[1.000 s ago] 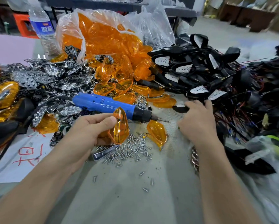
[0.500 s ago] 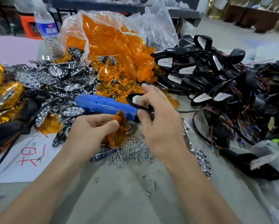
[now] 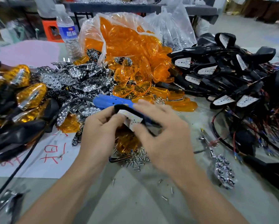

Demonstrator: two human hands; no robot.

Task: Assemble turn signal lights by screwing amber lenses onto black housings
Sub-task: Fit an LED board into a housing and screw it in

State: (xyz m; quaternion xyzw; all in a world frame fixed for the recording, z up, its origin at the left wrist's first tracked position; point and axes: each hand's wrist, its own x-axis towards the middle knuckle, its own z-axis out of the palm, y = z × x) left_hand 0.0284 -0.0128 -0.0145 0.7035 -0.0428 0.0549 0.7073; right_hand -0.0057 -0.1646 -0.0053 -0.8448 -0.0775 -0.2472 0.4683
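**Holding one housing in both hands**

Housing (image 3: 130,117), black, white board facing up: pinched between left hand (image 3: 98,136) and right hand (image 3: 165,136), all fingers curled, above the screws (image 3: 136,159). Lens (image 3: 127,142), amber: just beneath the housing, holder unclear. Screwdriver (image 3: 109,101), blue: lying behind the hands. Spare housings (image 3: 216,70): heaped at right.

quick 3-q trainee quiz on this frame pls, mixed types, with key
1. True or false: the blue screwdriver lies on the table, in neither hand.
2. The right hand grips: A) black housing B) water bottle C) screw pile
3. Fill in: the lens below the left hand is ___ coloured.
Key: 1 true; 2 A; 3 amber.
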